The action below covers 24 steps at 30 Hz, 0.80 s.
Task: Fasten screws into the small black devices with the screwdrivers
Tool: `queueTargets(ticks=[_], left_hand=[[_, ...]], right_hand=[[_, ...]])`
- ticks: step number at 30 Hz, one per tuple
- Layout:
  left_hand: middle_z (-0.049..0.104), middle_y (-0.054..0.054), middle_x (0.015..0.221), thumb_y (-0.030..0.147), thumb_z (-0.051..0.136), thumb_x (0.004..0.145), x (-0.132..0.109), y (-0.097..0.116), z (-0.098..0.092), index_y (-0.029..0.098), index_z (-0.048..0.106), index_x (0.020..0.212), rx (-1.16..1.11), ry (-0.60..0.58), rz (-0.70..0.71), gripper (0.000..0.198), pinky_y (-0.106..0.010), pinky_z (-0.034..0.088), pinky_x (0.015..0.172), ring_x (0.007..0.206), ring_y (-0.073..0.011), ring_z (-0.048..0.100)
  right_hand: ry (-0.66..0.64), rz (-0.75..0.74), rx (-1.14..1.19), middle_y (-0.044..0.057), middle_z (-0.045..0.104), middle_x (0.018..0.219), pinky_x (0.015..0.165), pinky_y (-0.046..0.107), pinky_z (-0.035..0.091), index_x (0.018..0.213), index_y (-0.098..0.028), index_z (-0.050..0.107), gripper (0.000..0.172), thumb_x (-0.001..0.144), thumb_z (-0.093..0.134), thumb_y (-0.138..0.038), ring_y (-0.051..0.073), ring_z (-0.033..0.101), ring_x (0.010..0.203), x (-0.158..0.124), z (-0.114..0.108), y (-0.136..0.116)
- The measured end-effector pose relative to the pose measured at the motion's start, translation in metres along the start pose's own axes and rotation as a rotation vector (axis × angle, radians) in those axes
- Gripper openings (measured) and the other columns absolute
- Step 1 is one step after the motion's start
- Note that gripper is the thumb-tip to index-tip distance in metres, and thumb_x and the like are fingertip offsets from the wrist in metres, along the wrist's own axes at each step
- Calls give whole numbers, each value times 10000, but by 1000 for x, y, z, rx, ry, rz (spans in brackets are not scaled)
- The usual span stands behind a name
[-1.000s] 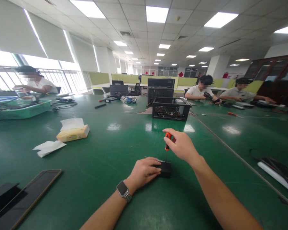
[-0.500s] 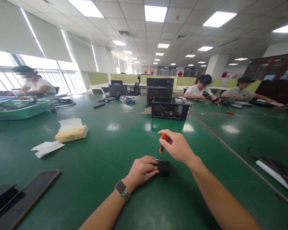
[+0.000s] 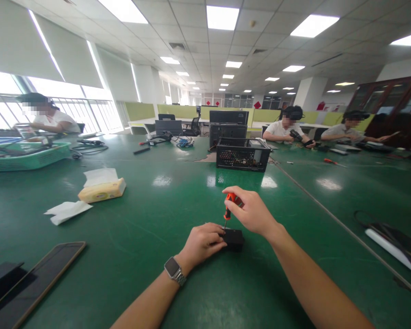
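A small black box (image 3: pixel 234 240) lies on the green tabletop in front of me. My left hand (image 3: pixel 205 242) grips its left end, fingers over the top and thumb along the near side. In my right hand (image 3: pixel 251 209) is an orange and black screwdriver (image 3: pixel 229 208), held nearly upright by the handle. Its thin shaft points down to the box's top, close to my left fingertips. The very tip is hidden by those fingers, so what it touches cannot be seen.
An open black computer case (image 3: pixel 242 155) stands ahead. To the left are a tissue pack (image 3: pixel 102 191), a crumpled tissue (image 3: pixel 68 212), a dark tablet-like panel (image 3: pixel 37 283) and a green basket (image 3: pixel 30 160). Another screwdriver (image 3: pixel 334 162) lies far right. Several people sit around the table.
My right hand and the screwdriver have shifted slightly left, the shaft now nearer my left fingers. My left hand and the box stay in place.
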<state>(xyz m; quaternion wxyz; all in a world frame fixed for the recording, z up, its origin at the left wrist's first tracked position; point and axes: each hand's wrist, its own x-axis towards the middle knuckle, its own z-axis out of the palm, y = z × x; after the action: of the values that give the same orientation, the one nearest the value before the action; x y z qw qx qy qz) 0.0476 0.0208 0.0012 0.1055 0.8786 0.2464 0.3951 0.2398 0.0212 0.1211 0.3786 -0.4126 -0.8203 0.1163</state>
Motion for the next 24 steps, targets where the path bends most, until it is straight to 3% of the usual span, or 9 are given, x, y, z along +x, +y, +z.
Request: queueTargets(ticks=[12, 24], left_hand=[[696, -83, 948, 302, 715, 791, -4, -4, 9, 177, 687, 770, -152, 98, -158, 130, -330, 544, 824, 912, -187, 642], [685, -67, 965, 287, 733, 770, -2, 1, 10, 190, 705, 752, -242, 99, -276, 103, -348, 511, 844, 924, -192, 617]], right_hand=[[-34, -21, 13, 11, 665, 856, 681, 239, 445, 1086, -213, 606, 234, 878, 501, -218, 148, 610, 745, -1, -2, -3], [-61, -62, 30, 3, 655, 831, 668, 235, 442, 1080, -211, 616, 243, 864, 505, -199, 139, 600, 732, -2, -3, -5]])
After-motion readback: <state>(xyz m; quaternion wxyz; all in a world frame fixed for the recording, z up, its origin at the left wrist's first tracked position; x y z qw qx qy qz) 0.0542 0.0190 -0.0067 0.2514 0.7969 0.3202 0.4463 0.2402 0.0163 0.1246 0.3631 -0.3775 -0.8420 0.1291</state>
